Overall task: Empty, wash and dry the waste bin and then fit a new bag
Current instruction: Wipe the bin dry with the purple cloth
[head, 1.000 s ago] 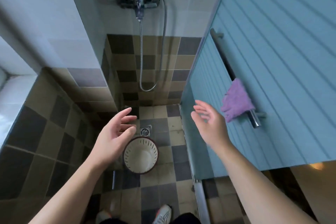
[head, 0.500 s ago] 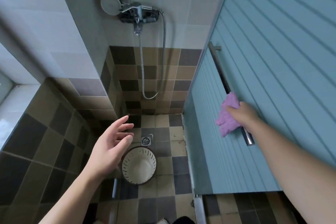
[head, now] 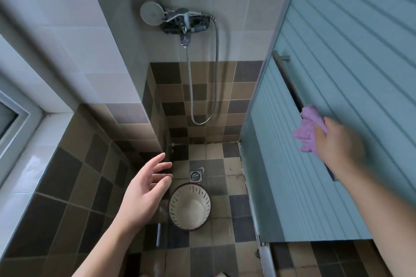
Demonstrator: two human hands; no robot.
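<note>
The cream waste bin (head: 189, 207) with slotted sides and a dark rim stands upright on the shower floor, its inside bare. My left hand (head: 146, 189) hovers above and to the left of it, fingers relaxed and spread, holding nothing. My right hand (head: 337, 141), blurred, grips a purple cloth (head: 307, 131) at the metal bar (head: 290, 81) on the blue sliding door.
A floor drain (head: 195, 175) lies just beyond the bin. The shower mixer (head: 183, 21) with its head and hose hangs on the back wall. The blue ribbed door (head: 337, 74) bounds the right side, tiled walls the left. A window frame (head: 13, 119) shows at far left.
My right hand reached right to the door bar and took hold of the purple cloth. My left hand has stayed above the bin. The view has tilted upward.
</note>
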